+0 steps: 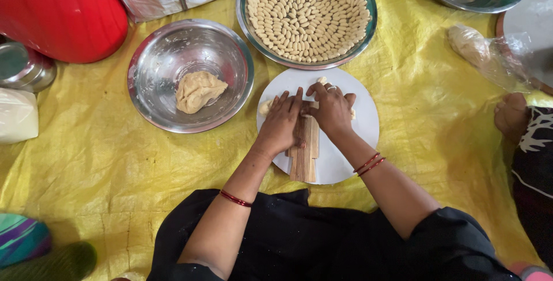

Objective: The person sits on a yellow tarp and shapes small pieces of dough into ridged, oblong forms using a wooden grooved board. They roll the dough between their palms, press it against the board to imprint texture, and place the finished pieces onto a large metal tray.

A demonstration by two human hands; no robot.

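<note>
Ridged wooden board [305, 151]: lies on round white plate [351, 142], centre of yellow sheet [115, 160]. Left hand [282, 124]: flat on the board's upper end, fingers extended, grip open, holding nothing. Right hand [331, 108]: beside it, fingers curled down at the board's top; whether its grip encloses dough cannot be told. Small dough bits [265, 107]: on plate by the fingers. Steel bowl [150, 85], left: holds dough lump [199, 91]. Steel tray [247, 21], above: filled with rows of shaped dough pieces [308, 13].

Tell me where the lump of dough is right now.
In the head view, the lump of dough lies in the steel bowl on the yellow sheet, left of the white round board.
</note>
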